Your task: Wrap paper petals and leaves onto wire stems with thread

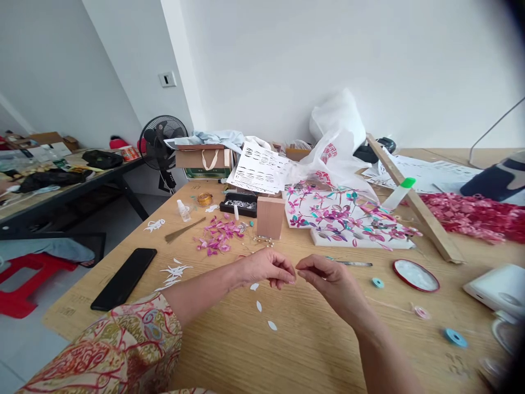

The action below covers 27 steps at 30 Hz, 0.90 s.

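Facing above the table [311, 350]: left hand [268, 267] and right hand [330, 278], thumb and finger together in each grip; anything pinched, too fine to tell. White leaf-shaped cutouts [258, 306], three, nearer than left hand. Wooden block [269, 219], far.

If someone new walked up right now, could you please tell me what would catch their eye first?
Probably the left hand and right hand, each pinched, close together over the wooden table. Beyond them, rightward, purple flowers spread over white slabs, and a pink-red heap lies farther right.
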{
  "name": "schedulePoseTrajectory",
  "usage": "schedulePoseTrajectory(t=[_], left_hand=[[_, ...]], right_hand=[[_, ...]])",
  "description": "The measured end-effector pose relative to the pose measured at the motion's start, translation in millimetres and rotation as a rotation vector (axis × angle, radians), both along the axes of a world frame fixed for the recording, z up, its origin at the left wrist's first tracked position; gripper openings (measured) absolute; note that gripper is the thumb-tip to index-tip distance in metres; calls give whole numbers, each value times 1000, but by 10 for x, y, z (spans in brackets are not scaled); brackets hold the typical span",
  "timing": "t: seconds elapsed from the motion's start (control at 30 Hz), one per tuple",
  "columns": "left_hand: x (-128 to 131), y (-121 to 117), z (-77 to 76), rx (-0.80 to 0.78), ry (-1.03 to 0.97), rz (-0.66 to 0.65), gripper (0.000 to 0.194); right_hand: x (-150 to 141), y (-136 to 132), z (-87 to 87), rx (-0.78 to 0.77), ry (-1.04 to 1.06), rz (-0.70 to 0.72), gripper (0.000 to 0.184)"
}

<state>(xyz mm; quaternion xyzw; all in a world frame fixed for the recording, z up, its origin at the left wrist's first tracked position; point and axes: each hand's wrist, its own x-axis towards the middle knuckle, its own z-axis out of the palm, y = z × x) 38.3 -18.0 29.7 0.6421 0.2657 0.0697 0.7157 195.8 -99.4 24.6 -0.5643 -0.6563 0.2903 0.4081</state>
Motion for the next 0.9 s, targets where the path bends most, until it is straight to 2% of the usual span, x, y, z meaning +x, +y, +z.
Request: schedulePoseTrajectory(t=[0.17, 0.3, 0.47, 0.7, 0.8, 0.9], left_hand=[[15, 7, -33, -139, -3, -86, 17], [19, 16, -92, -263, -6, -82, 15], [18, -43, -145, -339, -18, -61, 16], [14, -253, -154, -214, -267, 185, 34], [18, -283, -136, -139, -342, 178, 37], [22, -270, -127, -105, -333, 108, 26]], right_hand=[[-60, 26, -63, 46, 31, -46, 10], [-70, 45, -134, 77, 37, -76, 7], [-55, 79, -219, 56, 108, -110, 5], [-76, 121, -255, -52, 508, -140, 13], [-119, 123, -232, -86, 594, -126, 18], [-147, 119, -231, -133, 662, -110, 23]])
